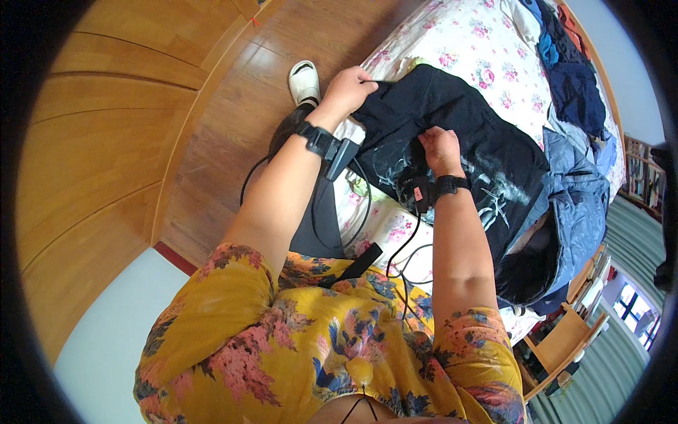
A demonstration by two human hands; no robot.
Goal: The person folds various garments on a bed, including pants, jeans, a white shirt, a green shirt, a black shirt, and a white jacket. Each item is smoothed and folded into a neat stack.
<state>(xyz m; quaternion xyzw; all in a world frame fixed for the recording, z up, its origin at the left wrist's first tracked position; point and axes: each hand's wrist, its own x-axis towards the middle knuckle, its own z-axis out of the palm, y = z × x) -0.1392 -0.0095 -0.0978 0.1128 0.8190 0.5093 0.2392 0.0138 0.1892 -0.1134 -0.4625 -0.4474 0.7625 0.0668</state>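
A black T-shirt (459, 106) with a pale white and bluish print lies spread over the bed in front of me. At its left corner my left hand (347, 92) pinches the edge of the cloth between thumb and fingers. My right hand (441, 150) is closed on the fabric near the middle, beside the print, with its fingertips partly hidden. Each wrist wears a black strap with a small device, and dark cables hang from them over my lap.
The bed has a white floral sheet (487, 42). A grey-blue padded jacket (575, 191) lies right of the shirt, with dark blue clothing (575, 95) piled beyond it. A wooden wardrobe (113, 127) stands left, past the wood floor. A wooden chair (565, 346) is at the lower right.
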